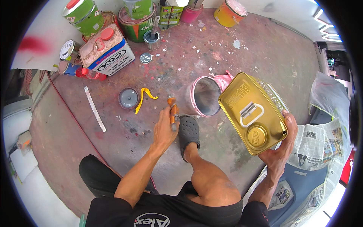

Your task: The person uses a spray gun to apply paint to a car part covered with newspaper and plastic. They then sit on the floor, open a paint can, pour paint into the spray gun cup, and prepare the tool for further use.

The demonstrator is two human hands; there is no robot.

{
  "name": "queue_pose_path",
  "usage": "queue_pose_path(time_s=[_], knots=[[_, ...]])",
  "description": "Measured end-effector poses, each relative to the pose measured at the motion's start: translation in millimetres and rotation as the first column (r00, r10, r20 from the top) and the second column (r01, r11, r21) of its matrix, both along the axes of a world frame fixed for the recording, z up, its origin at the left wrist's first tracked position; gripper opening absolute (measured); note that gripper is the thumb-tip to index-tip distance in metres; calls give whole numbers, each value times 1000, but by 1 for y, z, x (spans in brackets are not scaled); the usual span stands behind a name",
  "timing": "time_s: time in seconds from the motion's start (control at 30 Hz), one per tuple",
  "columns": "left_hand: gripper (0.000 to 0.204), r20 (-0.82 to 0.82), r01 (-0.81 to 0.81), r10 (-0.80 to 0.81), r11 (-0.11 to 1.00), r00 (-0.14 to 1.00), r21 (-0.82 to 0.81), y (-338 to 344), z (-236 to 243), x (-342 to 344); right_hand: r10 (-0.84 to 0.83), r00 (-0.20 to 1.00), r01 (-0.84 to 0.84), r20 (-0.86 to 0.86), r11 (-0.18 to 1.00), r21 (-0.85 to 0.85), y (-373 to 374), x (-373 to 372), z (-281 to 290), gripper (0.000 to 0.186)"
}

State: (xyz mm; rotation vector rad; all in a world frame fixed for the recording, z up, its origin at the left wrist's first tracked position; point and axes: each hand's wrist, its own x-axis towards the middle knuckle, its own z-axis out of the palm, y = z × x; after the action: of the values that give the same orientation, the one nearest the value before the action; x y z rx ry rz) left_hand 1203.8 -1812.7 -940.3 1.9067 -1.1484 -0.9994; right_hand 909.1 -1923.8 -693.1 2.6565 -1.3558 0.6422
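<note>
My left hand (165,129) is closed around an orange metal spray gun (173,114) with grey ends, above the floor by my shoe. My right hand (280,145) grips the lower right end of a rectangular gold tin can (247,109), with a white handle and a round gold cap on its top face. The can is tilted, its left edge close to the rim of a bucket (193,96). That bucket has a pink-stained rim and a grey-smeared inside; a pink rag (224,80) hangs at its far right side. Whether can and bucket touch I cannot tell.
A round lid with grey paint (128,98), a yellow strip (142,100) and a white stick (94,109) lie left. Behind stand a thinner can (113,56), a small grey paint tin (152,44) and a yellow bucket (229,14). A hose (75,119) crosses the floor.
</note>
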Motion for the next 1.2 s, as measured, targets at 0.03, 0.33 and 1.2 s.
queue_pose_path(time_s=[0.03, 0.33, 1.2], knots=[[64, 3, 5, -5, 1000, 1000, 7, 1, 1, -3, -1, 1000, 1, -18, 1000, 4, 3, -1, 3, 125], [68, -4, 43, -43, 999, 999, -15, 9, 0, -4, 36, 992, -42, -124, 998, -48, 18, 4, 21, 124], [52, -97, -290, 287, 957, 953, -16, 44, -2, 38, -257, 323, -2, 911, 962, 273, -164, 154, -228, 89]])
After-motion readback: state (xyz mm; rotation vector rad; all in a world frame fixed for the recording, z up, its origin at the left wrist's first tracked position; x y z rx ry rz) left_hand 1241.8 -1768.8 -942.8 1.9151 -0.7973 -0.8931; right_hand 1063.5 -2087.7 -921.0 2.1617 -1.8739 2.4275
